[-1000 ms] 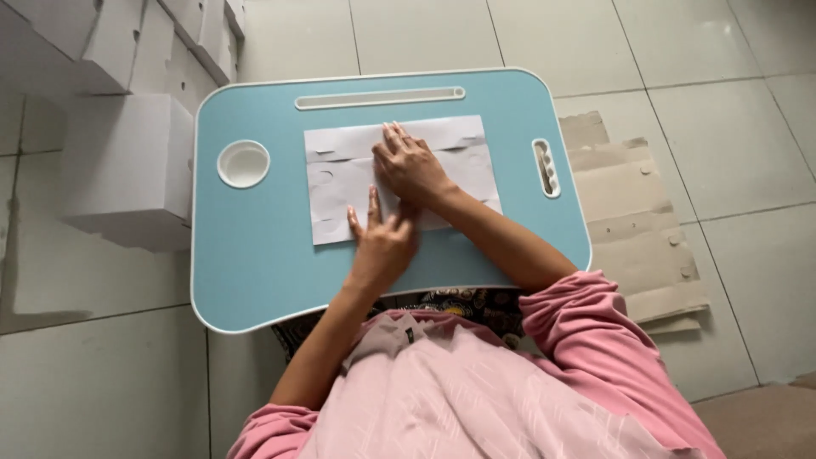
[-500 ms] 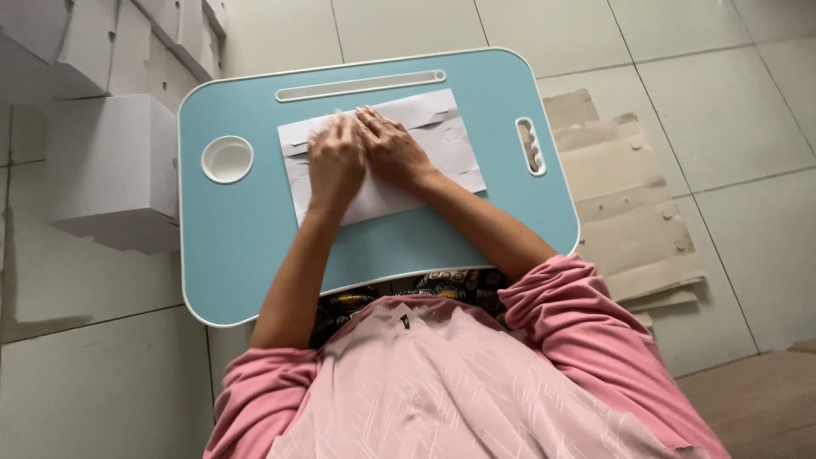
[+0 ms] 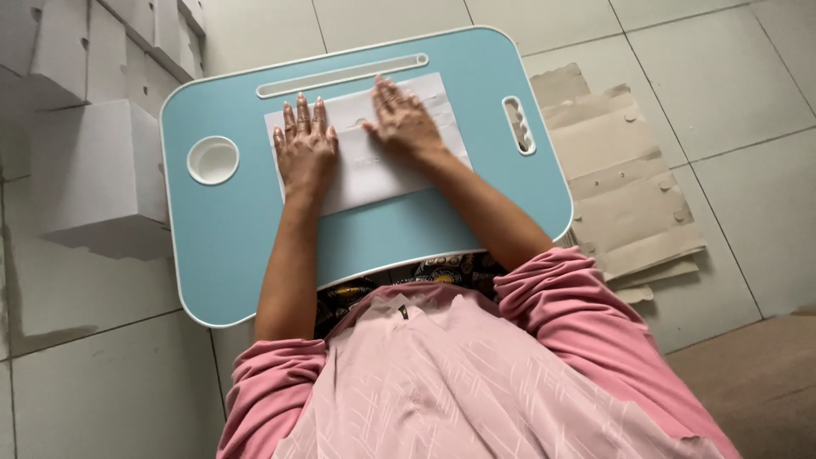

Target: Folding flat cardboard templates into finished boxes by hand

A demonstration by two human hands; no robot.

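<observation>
Light blue lap table [image 3: 255, 255] with white edge, rounded corners, sits on a pale tiled floor [image 3: 722, 76]. All places below given from the table. On its top: a round white cup recess [image 3: 212, 160] near the left end, a long narrow slot [image 3: 340, 76] along the far edge, a short handle cutout [image 3: 518, 125] near the right end. Left of the table and past its far left corner: stacked white folded boxes [image 3: 93, 170], one just beside the left edge. Right of the table: flat brown cardboard pieces [image 3: 620, 187] piled on the floor, partly tucked under the right edge. Near side of the table: person in pink long sleeves [image 3: 586, 323], pushed up to the elbows, patterned cloth showing at the lap.

White paper sheet [image 3: 374, 174] lies flat at the middle of the table, just below the slot, between recess and cutout. Left hand [image 3: 304, 149] flat, palm down, fingers stretched and close together, pressing the left part of the sheet. Right hand [image 3: 404, 123] also flat, palm down, fingers slightly spread, on the upper right part of the sheet, fingertips near the slot. Hands are apart, a strip of bare sheet between them. Neither grips anything; both just press on the sheet.
</observation>
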